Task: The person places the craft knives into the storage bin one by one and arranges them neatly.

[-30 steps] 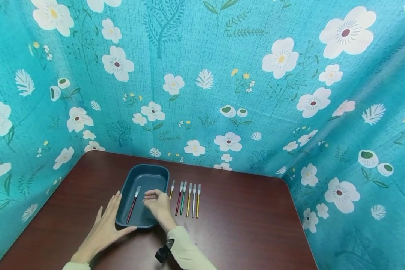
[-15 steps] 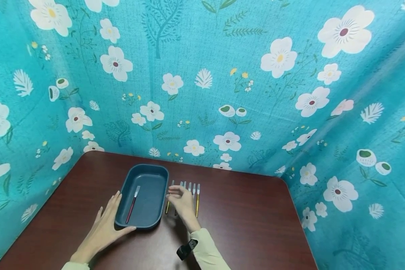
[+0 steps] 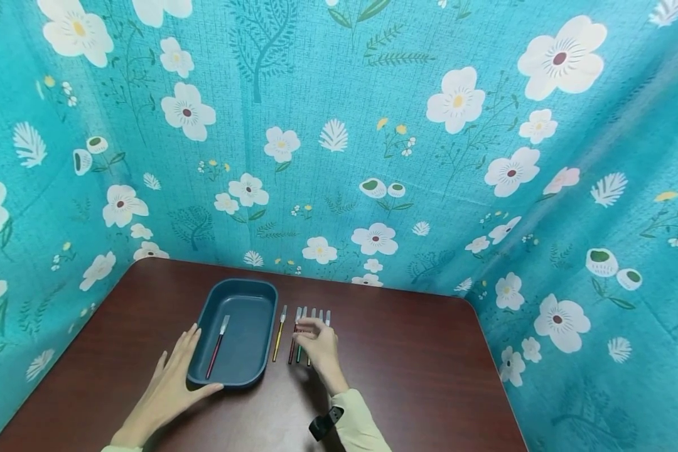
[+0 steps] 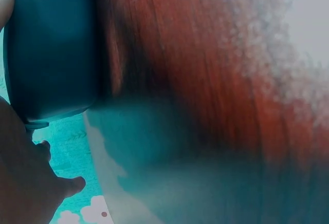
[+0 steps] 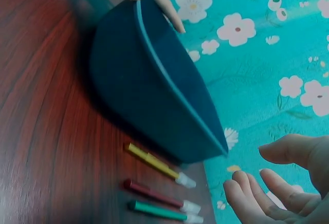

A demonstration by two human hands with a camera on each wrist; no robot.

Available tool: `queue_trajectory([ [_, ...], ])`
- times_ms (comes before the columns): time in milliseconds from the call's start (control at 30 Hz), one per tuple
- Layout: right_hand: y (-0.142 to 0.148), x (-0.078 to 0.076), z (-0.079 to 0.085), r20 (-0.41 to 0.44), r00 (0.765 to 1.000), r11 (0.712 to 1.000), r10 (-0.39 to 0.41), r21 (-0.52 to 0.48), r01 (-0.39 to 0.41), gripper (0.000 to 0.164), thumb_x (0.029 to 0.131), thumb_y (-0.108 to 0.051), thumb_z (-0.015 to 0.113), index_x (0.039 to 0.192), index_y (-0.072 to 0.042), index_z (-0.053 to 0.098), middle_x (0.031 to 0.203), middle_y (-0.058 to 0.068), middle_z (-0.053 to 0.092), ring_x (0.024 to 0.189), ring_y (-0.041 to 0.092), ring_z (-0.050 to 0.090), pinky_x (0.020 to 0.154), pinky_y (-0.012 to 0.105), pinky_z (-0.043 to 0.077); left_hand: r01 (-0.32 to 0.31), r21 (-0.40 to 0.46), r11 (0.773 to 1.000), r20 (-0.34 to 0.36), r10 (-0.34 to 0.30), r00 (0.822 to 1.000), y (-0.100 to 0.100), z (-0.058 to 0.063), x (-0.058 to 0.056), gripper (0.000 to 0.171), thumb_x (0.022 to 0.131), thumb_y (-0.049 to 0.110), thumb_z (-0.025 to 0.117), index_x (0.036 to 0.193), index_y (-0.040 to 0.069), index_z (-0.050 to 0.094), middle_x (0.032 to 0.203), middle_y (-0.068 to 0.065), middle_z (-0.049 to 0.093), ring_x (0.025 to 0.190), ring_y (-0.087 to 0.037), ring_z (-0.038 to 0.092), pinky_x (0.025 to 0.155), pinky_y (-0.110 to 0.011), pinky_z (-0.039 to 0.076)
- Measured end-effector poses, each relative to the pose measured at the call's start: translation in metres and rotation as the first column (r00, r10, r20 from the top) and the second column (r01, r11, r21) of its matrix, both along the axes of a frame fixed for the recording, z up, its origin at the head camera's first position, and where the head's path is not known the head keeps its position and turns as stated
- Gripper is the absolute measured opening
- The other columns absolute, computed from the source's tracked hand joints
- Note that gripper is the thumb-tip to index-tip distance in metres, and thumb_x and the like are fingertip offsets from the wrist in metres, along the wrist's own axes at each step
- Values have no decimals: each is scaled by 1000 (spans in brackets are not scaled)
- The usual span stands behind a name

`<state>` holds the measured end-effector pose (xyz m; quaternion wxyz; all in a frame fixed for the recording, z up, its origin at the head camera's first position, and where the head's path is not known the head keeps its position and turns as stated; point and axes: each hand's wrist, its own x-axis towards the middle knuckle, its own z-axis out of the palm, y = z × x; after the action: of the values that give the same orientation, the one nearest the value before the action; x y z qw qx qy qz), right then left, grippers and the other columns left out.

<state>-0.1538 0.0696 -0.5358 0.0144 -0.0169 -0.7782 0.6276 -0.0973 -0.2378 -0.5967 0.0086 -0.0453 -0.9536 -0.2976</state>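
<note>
A dark blue tray (image 3: 247, 339) sits on the table with a red-handled craft knife (image 3: 215, 355) lying inside along its left side. My left hand (image 3: 166, 386) rests at the tray's near left corner, fingers extended along the side and thumb along the front edge. To the right of the tray, a yellow craft knife (image 5: 152, 160), a red one (image 5: 154, 194) and a green one (image 5: 159, 210) lie on the wood, each with a pale cap. Over the row hovers my right hand (image 3: 322, 349), thumb and fingers apart and holding nothing. It partly hides several knives there.
The brown wooden table (image 3: 407, 364) extends to the right of the knives. A turquoise flowered curtain (image 3: 339, 157) hangs behind the table and along both sides. A black strap device (image 3: 326, 423) is on the right wrist.
My right hand has moved rightward from over the tray to above the row of craft knives. The left hand stays at the tray, and the red knife inside has not moved.
</note>
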Motion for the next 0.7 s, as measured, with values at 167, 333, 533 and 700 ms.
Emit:
queue_trajectory([
  [167,13,0,-5,-11,999,998,-41,38,41,29,84,7,75,112,0,76,106,18,79,92,28,79,78,33,62,0,10,1000,-1,0,1000,0,0,0,133,78,69,83,171,13,6,171,-27,19,155,-53,16,115,-83,9],
  [333,24,-2,-14,-26,997,995,-78,58,80,28,82,5,78,110,1,77,104,20,79,91,29,79,80,35,62,-3,19,1000,1,3,1000,0,-3,-1,132,78,67,84,171,13,9,171,-26,20,155,-53,16,112,-85,12],
  [533,31,-1,-27,-23,994,991,-111,68,112,29,81,5,81,110,5,76,104,21,79,88,27,78,78,30,61,-15,-2,1000,23,16,1000,1,-2,-2,134,77,71,82,171,12,7,171,-27,19,154,-53,17,111,-86,13],
  [700,35,-3,-33,-27,991,987,-132,84,133,29,81,7,79,110,7,75,103,23,78,86,29,78,76,30,62,-19,-1,1000,25,19,1000,1,-2,-2,134,77,71,82,171,12,6,171,-27,19,154,-54,18,111,-86,14],
])
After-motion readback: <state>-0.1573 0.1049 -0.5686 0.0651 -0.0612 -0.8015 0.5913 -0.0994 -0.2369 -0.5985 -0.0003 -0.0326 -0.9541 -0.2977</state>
